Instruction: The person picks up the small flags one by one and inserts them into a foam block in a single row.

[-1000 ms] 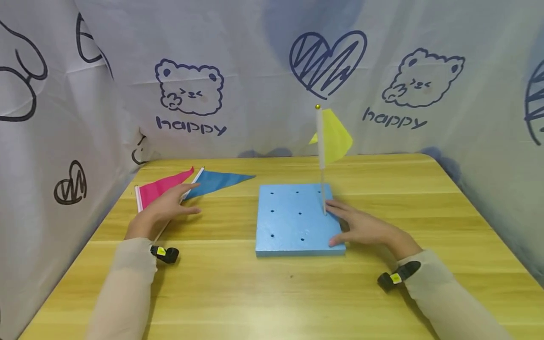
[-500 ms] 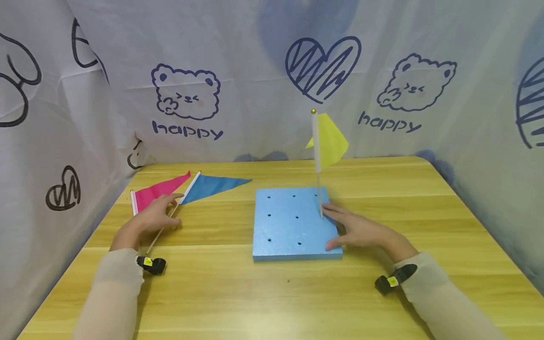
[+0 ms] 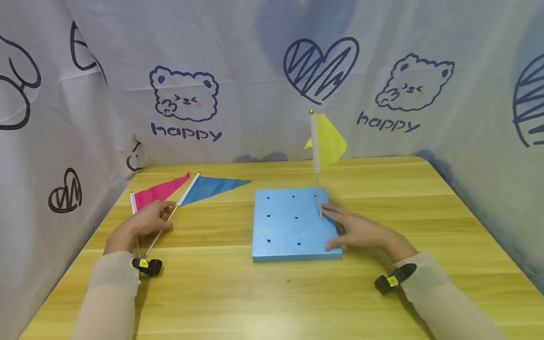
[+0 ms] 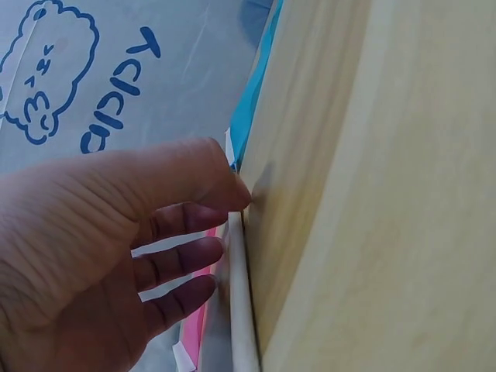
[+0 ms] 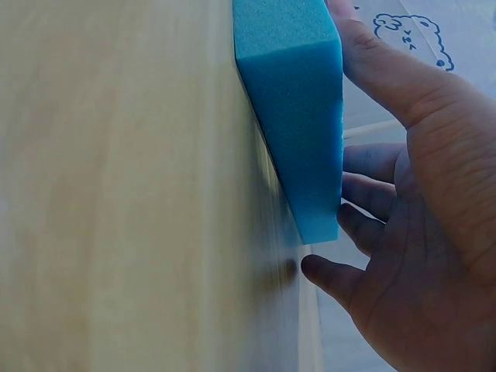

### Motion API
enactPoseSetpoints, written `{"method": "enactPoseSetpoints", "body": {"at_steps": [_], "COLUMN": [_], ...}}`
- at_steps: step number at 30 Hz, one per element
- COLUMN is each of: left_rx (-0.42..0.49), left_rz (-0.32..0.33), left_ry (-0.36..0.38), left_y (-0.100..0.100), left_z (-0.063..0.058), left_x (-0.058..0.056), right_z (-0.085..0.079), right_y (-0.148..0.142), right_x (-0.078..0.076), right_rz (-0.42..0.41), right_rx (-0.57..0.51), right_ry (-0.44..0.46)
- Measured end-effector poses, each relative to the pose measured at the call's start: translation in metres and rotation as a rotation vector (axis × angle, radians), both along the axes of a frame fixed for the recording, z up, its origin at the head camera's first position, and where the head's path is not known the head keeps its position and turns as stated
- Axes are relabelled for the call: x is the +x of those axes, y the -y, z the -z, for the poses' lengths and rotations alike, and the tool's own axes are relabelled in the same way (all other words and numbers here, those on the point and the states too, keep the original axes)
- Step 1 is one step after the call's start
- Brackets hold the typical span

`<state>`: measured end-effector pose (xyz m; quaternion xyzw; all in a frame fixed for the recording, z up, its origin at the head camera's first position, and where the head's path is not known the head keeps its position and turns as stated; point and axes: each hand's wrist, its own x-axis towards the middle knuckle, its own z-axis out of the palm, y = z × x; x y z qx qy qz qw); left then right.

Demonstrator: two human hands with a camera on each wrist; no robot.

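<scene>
My left hand (image 3: 142,222) is over the bare stick of the blue pennant flag (image 3: 214,187), which lies flat on the table. In the left wrist view the thumb touches or nearly touches that stick (image 4: 242,294); the index finger is mostly hidden behind it. Partly under the same hand lies a pink pennant flag (image 3: 157,192). A light-blue foam block (image 3: 280,229) with several holes carries a yellow flag (image 3: 329,141), upright near its right side. My right hand (image 3: 367,231) rests along the block's right side, thumb and fingers spread, fingertips near the yellow flag's pole.
The wood-grain table (image 3: 272,302) has rounded far corners. White cloth (image 3: 255,94) printed with bears and hearts hangs behind it and on both sides. A black wrist camera (image 3: 147,267) is strapped at the left cuff, another camera (image 3: 395,279) at the right.
My left hand has moved left and slightly down, from over the blue flag's cloth to its bare stick, with thumb and index finger closer together. The right hand, block and flags stay put.
</scene>
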<state>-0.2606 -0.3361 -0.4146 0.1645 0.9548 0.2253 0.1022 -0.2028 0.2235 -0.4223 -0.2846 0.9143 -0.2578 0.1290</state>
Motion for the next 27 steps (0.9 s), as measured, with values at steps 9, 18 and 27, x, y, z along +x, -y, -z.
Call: {"method": "enactPoseSetpoints", "body": {"at_steps": [9,18,27], "left_rx": [-0.035,-0.113,-0.117], "left_rz": [0.033,0.018,-0.041], "left_ry": [-0.043,-0.081,-0.048], "left_y": [-0.001,-0.005,-0.012], "left_z": [0.001,0.002,-0.004], "left_x": [-0.001,0.0,0.004], "right_z": [-0.001,0.001,0.003], "right_y": [0.001,0.001,0.0], "right_x": [0.0,0.001,0.0], "right_rz": [-0.004,-0.009,-0.001], "right_rx": [-0.006,-0.004,-0.002], "right_ry": [-0.007,-0.008,-0.014]}}
